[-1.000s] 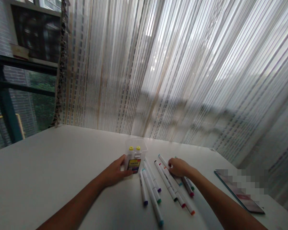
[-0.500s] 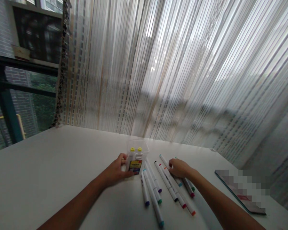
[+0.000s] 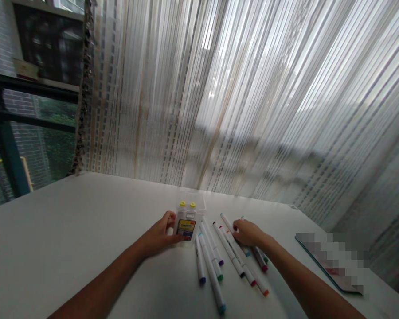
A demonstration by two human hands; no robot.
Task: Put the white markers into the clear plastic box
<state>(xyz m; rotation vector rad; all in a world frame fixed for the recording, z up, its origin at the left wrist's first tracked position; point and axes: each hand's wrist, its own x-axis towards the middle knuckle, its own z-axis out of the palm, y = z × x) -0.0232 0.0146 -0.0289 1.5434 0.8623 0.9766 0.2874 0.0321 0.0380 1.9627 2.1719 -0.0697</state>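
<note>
Marker box in left hand; right hand on markers.

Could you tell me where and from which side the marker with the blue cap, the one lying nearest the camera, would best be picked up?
Probably at mid-barrel, from above, fingers pinching across its width. The blue-capped marker lies flat on the white table, its near half free of the other markers. The right hand rests on those; the left hand holds the clear box.
</note>
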